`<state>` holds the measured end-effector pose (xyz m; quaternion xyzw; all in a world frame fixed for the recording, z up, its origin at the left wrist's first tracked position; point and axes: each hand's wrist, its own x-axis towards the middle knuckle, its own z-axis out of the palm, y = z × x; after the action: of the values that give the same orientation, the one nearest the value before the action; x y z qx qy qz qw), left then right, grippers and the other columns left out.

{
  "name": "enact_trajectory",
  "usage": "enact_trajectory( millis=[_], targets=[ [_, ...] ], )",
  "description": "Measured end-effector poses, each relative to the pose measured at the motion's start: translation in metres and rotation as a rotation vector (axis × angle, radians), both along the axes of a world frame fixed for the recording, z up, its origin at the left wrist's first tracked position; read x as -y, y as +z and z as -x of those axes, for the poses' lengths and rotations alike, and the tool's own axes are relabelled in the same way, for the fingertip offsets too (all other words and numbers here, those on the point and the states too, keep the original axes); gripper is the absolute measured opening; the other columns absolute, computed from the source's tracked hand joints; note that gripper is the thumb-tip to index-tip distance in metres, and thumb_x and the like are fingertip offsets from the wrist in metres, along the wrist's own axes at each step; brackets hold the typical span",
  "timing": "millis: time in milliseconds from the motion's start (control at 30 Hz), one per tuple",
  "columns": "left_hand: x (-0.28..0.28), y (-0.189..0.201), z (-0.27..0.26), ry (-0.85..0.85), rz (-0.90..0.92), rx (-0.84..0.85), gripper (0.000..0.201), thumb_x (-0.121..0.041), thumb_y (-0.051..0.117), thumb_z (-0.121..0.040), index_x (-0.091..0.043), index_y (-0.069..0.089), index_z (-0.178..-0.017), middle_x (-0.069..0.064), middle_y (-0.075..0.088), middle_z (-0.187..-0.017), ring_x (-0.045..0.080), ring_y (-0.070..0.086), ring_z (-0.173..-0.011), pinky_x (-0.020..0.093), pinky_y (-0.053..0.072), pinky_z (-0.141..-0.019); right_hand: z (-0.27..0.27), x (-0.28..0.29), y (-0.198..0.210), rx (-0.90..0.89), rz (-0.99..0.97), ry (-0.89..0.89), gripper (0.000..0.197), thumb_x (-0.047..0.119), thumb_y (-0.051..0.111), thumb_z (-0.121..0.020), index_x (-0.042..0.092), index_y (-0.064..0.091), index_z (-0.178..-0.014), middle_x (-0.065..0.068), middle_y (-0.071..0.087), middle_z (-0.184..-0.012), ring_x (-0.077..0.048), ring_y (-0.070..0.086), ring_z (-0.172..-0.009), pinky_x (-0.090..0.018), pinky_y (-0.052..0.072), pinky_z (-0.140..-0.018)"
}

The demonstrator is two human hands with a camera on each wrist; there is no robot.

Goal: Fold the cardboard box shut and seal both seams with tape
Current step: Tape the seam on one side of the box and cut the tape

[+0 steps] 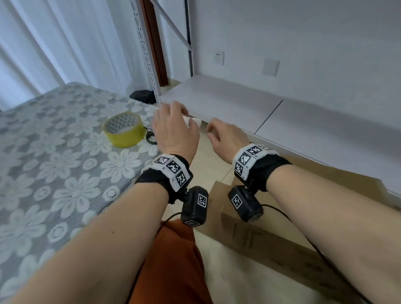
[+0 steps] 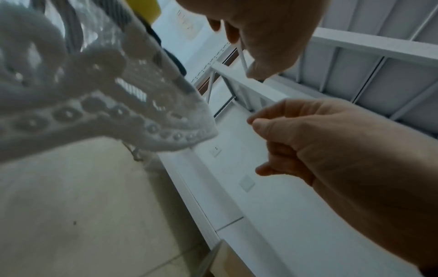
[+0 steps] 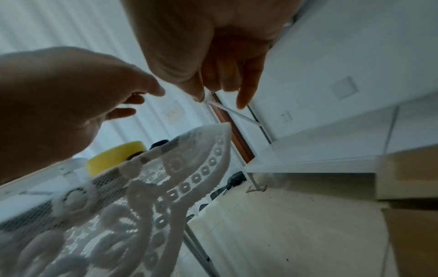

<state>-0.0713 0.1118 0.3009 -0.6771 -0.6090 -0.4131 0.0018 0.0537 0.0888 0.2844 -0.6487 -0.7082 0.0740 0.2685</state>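
Both hands hover in the gap between the table and the shelf, and neither holds anything. My left hand (image 1: 174,127) has relaxed, slightly spread fingers beside the table corner. My right hand (image 1: 220,136) sits close on its right with fingers loosely curled; the right wrist view shows its thumb and forefinger (image 3: 244,97) apart. A roll of yellow tape (image 1: 123,128) lies on the table just left of my left hand. The brown cardboard box (image 1: 254,236) lies on the floor under my right forearm, mostly hidden by the arm.
The table (image 1: 47,168) wears a white lace floral cloth whose edge hangs down (image 3: 177,178). A small black ring (image 1: 151,138) lies by the tape. A white shelf board (image 1: 227,101) runs along the wall at right. A dark object (image 1: 142,96) sits beyond the table.
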Motion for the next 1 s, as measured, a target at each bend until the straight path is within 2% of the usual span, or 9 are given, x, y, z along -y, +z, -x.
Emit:
enact_trajectory(
  millis=[100,200,267,367,567,667,800,867,1000],
  targets=[
    [-0.013,0.001,0.018,0.163,0.129,-0.192,0.055,-0.022,0.062,-0.072,-0.013,0.047,-0.125,0.012,0.037,-0.14,0.034,0.03,-0.133,0.047,0.02,-0.114,0.019,-0.008,0.001,0.048,-0.025,0.145,0.031,0.018,0.046,-0.094,0.02,0.052,-0.124,-0.002,0.056,-0.119,-0.018,0.054,-0.103,-0.032,0.046,-0.081],
    [-0.019,0.0,0.036,0.277,0.337,-0.272,0.063,-0.028,0.059,-0.075,-0.008,0.041,-0.132,0.02,0.033,-0.145,0.038,0.025,-0.137,0.055,0.005,-0.117,0.035,-0.011,-0.003,0.079,-0.053,0.256,0.039,0.018,0.049,-0.092,0.019,0.05,-0.131,-0.003,0.049,-0.128,-0.02,0.043,-0.118,-0.031,0.039,-0.095],
    [-0.018,-0.001,0.046,0.309,0.43,-0.367,0.053,-0.035,0.055,-0.08,-0.008,0.049,-0.126,0.024,0.043,-0.137,0.039,0.035,-0.131,0.054,0.009,-0.116,0.046,-0.013,-0.004,0.101,-0.026,0.321,0.045,0.015,0.05,-0.092,0.018,0.046,-0.137,-0.003,0.045,-0.137,-0.021,0.038,-0.125,-0.032,0.031,-0.105],
    [-0.019,0.0,0.054,0.293,0.468,-0.491,0.045,-0.042,0.049,-0.086,-0.013,0.059,-0.119,0.021,0.05,-0.128,0.037,0.043,-0.122,0.049,0.021,-0.109,0.058,-0.015,-0.003,0.075,0.062,0.35,0.051,0.011,0.048,-0.092,0.018,0.038,-0.142,-0.001,0.041,-0.145,-0.02,0.032,-0.131,-0.026,0.021,-0.108],
    [-0.025,0.005,0.06,0.207,0.419,-0.551,0.043,-0.043,0.052,-0.084,-0.009,0.064,-0.107,0.018,0.058,-0.116,0.035,0.053,-0.109,0.043,0.036,-0.095,0.071,-0.027,0.002,-0.133,0.094,0.244,0.043,0.013,0.051,-0.092,0.014,0.047,-0.135,-0.005,0.051,-0.135,-0.023,0.041,-0.124,-0.029,0.03,-0.103],
    [-0.022,0.008,0.054,0.15,0.333,-0.511,0.043,-0.047,0.054,-0.08,-0.01,0.067,-0.098,0.015,0.061,-0.105,0.034,0.057,-0.1,0.042,0.04,-0.089,0.067,-0.03,0.004,-0.391,0.151,0.187,0.043,0.003,0.055,-0.087,0.01,0.051,-0.13,-0.009,0.059,-0.118,-0.02,0.056,-0.106,-0.026,0.045,-0.092],
    [-0.016,0.019,0.037,0.034,0.225,-0.378,0.033,-0.039,0.052,-0.083,-0.017,0.07,-0.099,0.011,0.062,-0.105,0.03,0.059,-0.098,0.039,0.046,-0.084,0.059,-0.029,0.013,-1.117,0.352,0.064,0.046,-0.011,0.047,-0.083,0.003,0.052,-0.126,-0.014,0.06,-0.089,-0.026,0.06,-0.082,-0.043,0.055,-0.085],
    [-0.012,0.023,0.022,-0.059,0.153,-0.301,0.025,-0.031,0.054,-0.084,-0.018,0.069,-0.1,0.008,0.062,-0.106,0.027,0.059,-0.098,0.035,0.045,-0.079,0.049,-0.026,0.016,-1.408,0.38,0.036,0.046,-0.014,0.042,-0.08,0.003,0.054,-0.121,-0.018,0.059,-0.09,-0.026,0.057,-0.08,-0.04,0.055,-0.073],
    [0.004,0.024,-0.014,-0.265,0.149,-0.234,0.031,-0.022,0.063,-0.082,-0.02,0.067,-0.113,0.008,0.061,-0.108,0.026,0.056,-0.102,0.031,0.04,-0.082,0.01,-0.018,0.009,-1.548,0.361,-0.03,0.023,0.006,0.043,-0.086,0.008,0.06,-0.102,-0.008,0.056,-0.08,-0.02,0.05,-0.073,-0.033,0.053,-0.066]
  ],
)
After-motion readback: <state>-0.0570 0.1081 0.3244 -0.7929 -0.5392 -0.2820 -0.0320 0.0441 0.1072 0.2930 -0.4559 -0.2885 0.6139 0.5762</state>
